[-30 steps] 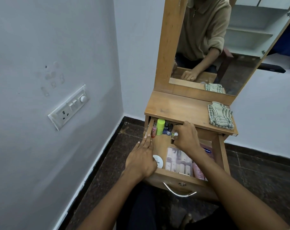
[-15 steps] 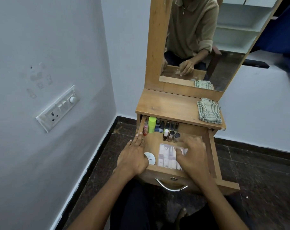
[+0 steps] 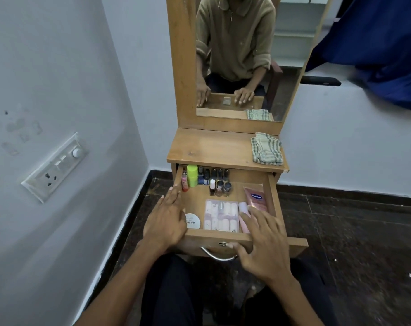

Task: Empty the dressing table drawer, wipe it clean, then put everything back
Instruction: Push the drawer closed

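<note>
Honestly, barely started: the drawer is pulled out but full of bottles. Left hand rests flat on its side, right hand spread over the front, both holding nothing. The cloth lies on the tabletop.

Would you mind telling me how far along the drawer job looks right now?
Done: the drawer is pulled open. In hand: nothing gripped; the left hand and right hand rest at its edges. Left: the bottles, Vaseline tube and the rest still need emptying; the cloth lies unused.
</note>
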